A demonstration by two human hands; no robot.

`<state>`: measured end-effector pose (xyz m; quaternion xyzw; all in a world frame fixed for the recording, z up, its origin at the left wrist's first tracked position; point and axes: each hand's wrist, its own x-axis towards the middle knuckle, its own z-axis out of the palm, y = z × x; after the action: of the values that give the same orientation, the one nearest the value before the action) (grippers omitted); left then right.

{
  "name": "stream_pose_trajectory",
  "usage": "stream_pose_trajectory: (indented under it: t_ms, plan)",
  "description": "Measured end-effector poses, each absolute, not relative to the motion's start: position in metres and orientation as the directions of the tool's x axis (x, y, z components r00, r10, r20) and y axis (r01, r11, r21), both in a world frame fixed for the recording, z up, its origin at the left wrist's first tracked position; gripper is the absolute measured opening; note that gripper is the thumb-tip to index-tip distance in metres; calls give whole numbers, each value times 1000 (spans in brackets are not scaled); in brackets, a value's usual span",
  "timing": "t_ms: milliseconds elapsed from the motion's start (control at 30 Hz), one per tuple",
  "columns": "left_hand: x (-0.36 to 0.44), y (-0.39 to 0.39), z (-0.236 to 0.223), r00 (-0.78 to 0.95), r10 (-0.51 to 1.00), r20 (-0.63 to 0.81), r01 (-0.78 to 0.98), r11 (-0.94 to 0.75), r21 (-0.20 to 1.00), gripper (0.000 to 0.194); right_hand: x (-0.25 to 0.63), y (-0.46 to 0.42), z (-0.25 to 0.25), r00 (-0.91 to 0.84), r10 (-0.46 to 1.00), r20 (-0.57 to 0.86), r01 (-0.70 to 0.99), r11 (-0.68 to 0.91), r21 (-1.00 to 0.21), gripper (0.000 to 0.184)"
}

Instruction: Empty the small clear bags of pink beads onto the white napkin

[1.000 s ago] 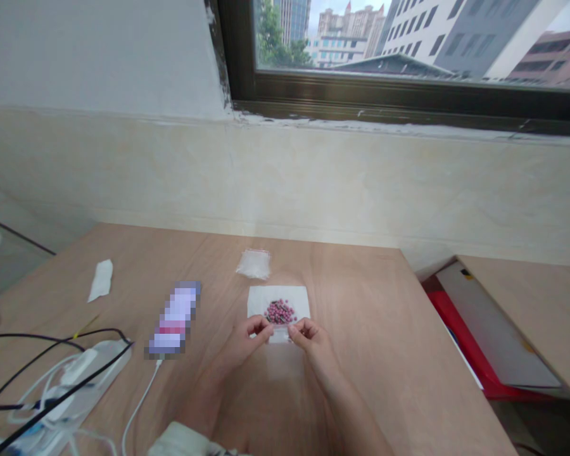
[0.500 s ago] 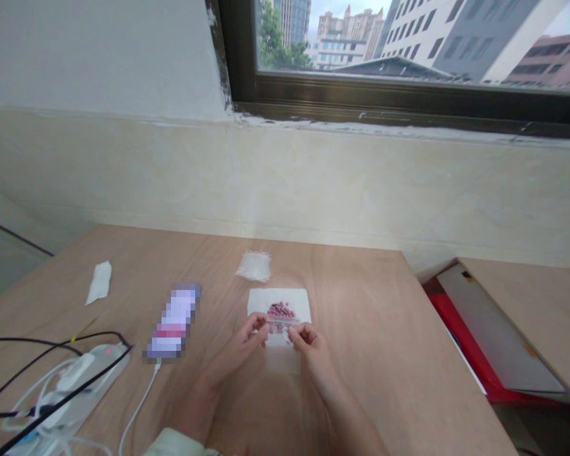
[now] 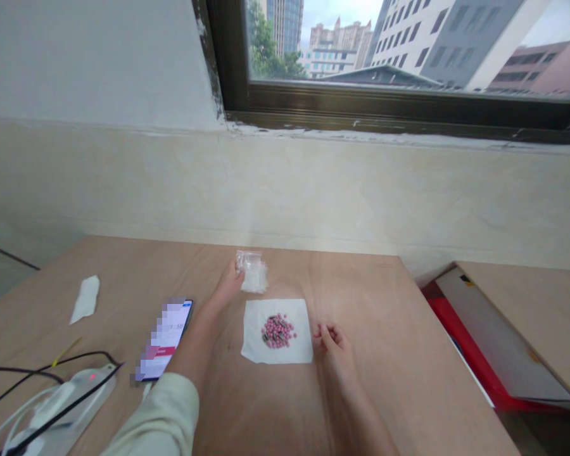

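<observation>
At the back of the table, my left hand (image 3: 228,282) pinches the edge of a small clear zip bag (image 3: 248,258). This bag lies over a stack of similar clear bags (image 3: 255,278); how far they touch is hard to tell. A white paper square (image 3: 297,351) lies flat in front of them, with a heap of pink beads and some dark pieces (image 3: 278,331) on it. Just right of the paper, my right hand (image 3: 336,347) hovers or rests low with its fingers curled in and nothing visible in them.
Left of my forearm lies a phone (image 3: 164,339) with its screen lit. A white power strip (image 3: 76,405) with black and white cables fills the near left corner. A white slip (image 3: 85,299) lies far left. Beyond the table's right edge is a red item (image 3: 475,361).
My left hand has moved from the bead heap up to the stack, with a bag in it. My right hand has let go of the bag and shifted right. The whole bead heap now shows.
</observation>
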<state>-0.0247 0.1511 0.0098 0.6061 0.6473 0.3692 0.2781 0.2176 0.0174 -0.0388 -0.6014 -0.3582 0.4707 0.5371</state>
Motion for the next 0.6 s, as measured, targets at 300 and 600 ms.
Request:
stream_pose_trajectory:
  t_ms: [300, 600]
  plan:
    - [-39, 147, 12, -223, 926, 303, 702, -63, 709, 29, 257, 6, -48, 517, 841, -160, 179, -289, -941, 39]
    - [-31, 1, -15, -124, 974, -191, 395, 225, 890, 27, 248, 3, -47, 528, 849, -9, 562, -357, -746, 36]
